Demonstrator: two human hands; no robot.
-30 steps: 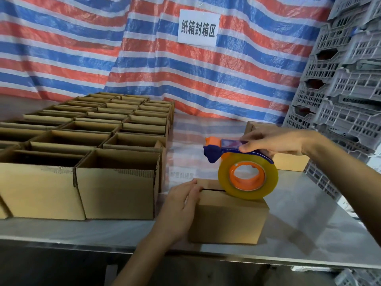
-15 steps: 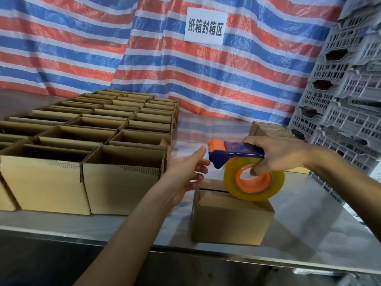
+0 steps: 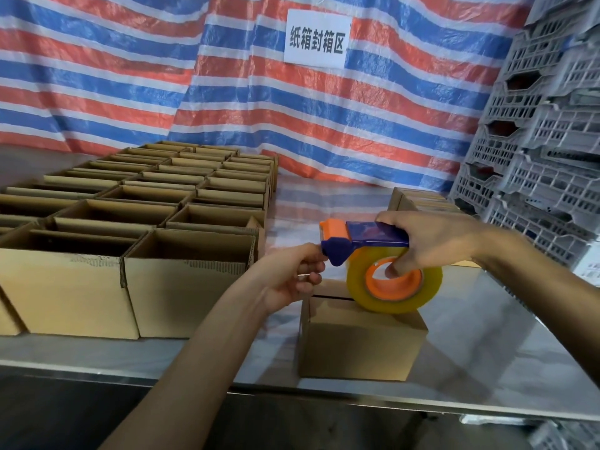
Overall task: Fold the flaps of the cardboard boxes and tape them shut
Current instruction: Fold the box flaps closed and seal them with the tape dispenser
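Closed box (image 3: 360, 339) at the bench's (image 3: 506, 339) near edge, at five o'clock in the view, flaps folded down, centre seam running nine to three o'clock, no tape visible on it. Tape dispenser (image 3: 373, 251) held just above the box top, roll over the seam's three o'clock half, cutter end pointing to nine o'clock. Right hand (image 3: 431, 241) clamped on the dispenser handle, one finger hooked into the orange core. Left hand (image 3: 292, 277) curled at the cutter end, fingertips (image 3: 313, 263) pinched together, probably on the loose tape end, though no tape visible between them. Seam directly below both hands; right hand nearer it. Likely next: tape end down at the nine o'clock side, then along the seam. Open boxes (image 3: 156, 241) massed at nine to eleven o'clock.
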